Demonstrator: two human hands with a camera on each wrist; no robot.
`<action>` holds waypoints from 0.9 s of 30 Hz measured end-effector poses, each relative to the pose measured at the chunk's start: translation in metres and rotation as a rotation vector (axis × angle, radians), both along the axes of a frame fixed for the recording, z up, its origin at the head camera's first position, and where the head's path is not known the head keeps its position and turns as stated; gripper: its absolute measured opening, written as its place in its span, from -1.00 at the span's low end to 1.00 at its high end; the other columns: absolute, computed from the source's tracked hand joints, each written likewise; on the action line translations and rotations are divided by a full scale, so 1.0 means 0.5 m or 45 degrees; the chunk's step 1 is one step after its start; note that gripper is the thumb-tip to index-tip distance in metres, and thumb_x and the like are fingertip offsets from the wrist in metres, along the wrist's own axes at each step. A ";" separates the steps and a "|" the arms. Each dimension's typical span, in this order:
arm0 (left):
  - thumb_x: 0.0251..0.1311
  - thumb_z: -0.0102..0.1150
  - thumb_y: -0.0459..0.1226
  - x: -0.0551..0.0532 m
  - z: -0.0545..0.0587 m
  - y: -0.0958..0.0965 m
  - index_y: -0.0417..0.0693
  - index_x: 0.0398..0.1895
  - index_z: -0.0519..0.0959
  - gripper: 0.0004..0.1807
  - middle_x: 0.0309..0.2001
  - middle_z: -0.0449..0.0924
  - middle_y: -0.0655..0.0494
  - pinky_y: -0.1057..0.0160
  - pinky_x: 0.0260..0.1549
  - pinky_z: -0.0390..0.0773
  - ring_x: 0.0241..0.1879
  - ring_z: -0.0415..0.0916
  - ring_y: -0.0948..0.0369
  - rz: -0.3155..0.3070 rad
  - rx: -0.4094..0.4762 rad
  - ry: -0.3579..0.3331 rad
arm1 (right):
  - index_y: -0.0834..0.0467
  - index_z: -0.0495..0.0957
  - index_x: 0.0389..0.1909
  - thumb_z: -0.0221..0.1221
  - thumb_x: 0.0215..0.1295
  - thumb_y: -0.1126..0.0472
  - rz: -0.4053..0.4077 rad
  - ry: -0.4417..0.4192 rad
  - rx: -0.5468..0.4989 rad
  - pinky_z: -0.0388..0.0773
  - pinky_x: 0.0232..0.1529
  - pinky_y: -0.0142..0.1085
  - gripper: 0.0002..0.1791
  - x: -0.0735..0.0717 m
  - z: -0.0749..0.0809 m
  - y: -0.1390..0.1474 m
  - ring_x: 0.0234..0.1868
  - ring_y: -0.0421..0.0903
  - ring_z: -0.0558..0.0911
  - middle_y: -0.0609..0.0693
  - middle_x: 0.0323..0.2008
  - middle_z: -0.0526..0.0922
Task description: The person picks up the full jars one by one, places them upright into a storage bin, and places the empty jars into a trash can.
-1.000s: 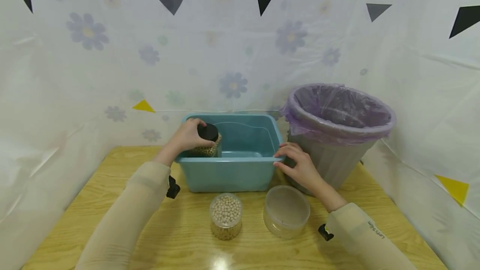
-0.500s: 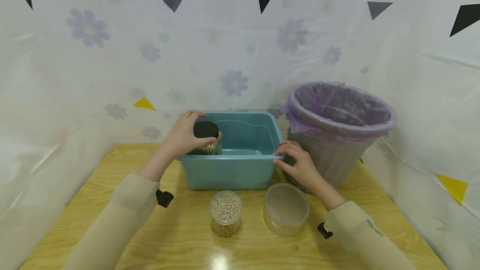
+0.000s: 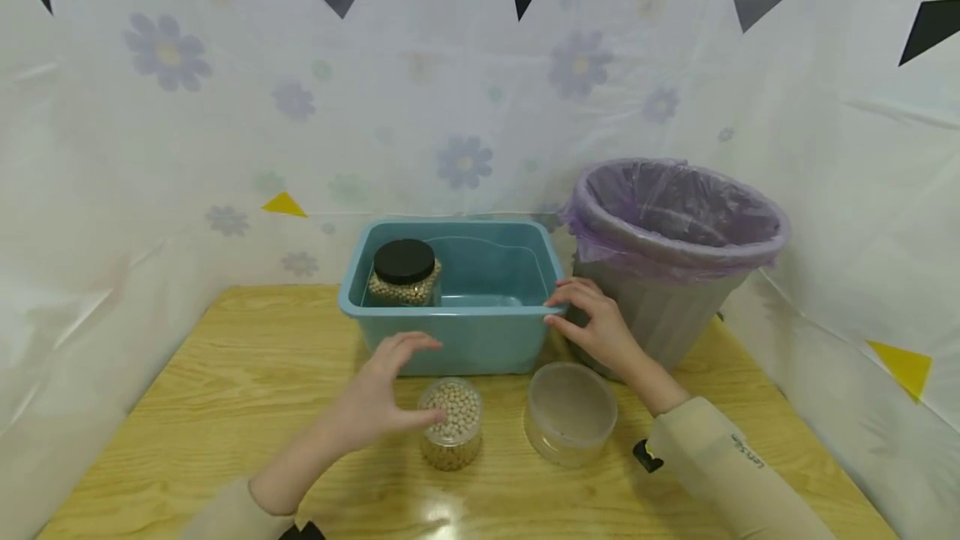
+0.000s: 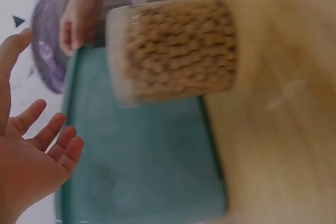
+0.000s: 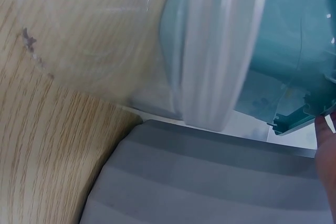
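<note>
In the head view my left hand (image 3: pixel 375 402) is over the table, fingers spread and thumb apart. It is beside a clear jar of pale round beans (image 3: pixel 452 423), with the thumb overlapping the jar's top in this view. The left wrist view shows the palm and bare fingers, with the bean jar (image 4: pixel 178 51) to their right. A black-lidded jar of beans (image 3: pixel 405 273) stands in the left end of the blue plastic tub (image 3: pixel 450 340). My right hand (image 3: pixel 600 327) grips the tub's front right corner at the rim.
A clear round container (image 3: pixel 572 415) with a whitish top stands on the wooden table (image 3: pixel 225 407), right of the bean jar. Behind my right hand is a grey trash bin (image 3: pixel 667 307) lined with a purple bag (image 3: pixel 675 198). Patterned white sheeting (image 3: pixel 337 90) hangs behind.
My left hand has let go of the black-lidded jar in the tub and moved down toward the bean jar in front. The right hand has stayed at the tub's rim.
</note>
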State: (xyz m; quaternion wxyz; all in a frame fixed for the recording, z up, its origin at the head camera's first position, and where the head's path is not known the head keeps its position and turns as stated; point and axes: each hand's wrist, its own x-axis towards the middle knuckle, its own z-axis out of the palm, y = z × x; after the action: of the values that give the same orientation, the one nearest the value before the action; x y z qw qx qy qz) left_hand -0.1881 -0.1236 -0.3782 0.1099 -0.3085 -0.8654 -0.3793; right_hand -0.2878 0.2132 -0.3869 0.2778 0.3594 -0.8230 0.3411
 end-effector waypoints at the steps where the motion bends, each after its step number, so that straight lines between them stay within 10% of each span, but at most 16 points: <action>1: -0.17 0.51 -0.09 0.003 -0.010 0.000 0.03 0.24 0.36 -0.17 0.22 0.34 0.08 -0.05 0.05 0.44 0.21 0.28 0.08 -0.017 0.005 -0.060 | 0.09 0.63 -0.26 0.41 -0.02 0.29 -0.003 -0.004 0.000 0.41 0.13 -0.14 -0.73 0.000 0.000 0.001 0.12 0.03 0.47 0.03 -0.16 0.65; 14: -0.17 0.52 -0.11 -0.021 -0.116 -0.003 -0.09 0.37 0.12 0.03 0.30 0.21 -0.01 0.03 0.08 0.39 0.22 0.25 0.02 -0.206 0.099 -0.644 | 0.10 0.63 -0.26 0.40 -0.03 0.31 0.000 -0.008 -0.012 0.42 0.11 -0.07 -0.74 -0.002 -0.003 0.001 0.12 0.05 0.47 0.13 -0.16 0.65; 27: -0.31 0.58 -0.09 -0.041 -0.153 0.020 -0.12 0.31 0.15 0.08 0.19 0.32 -0.03 -0.06 0.11 0.36 0.17 0.35 0.00 -0.173 0.140 -0.618 | 0.09 0.62 -0.25 0.40 -0.02 0.29 0.004 -0.007 -0.010 0.42 0.11 -0.06 -0.73 -0.001 -0.003 0.000 0.12 0.04 0.47 0.05 -0.16 0.65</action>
State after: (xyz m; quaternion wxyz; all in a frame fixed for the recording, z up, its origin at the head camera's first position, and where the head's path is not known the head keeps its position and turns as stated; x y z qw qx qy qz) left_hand -0.2087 -0.1138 -0.4547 -0.1099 -0.2594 -0.8218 -0.4953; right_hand -0.2884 0.2132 -0.3882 0.2763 0.3586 -0.8218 0.3459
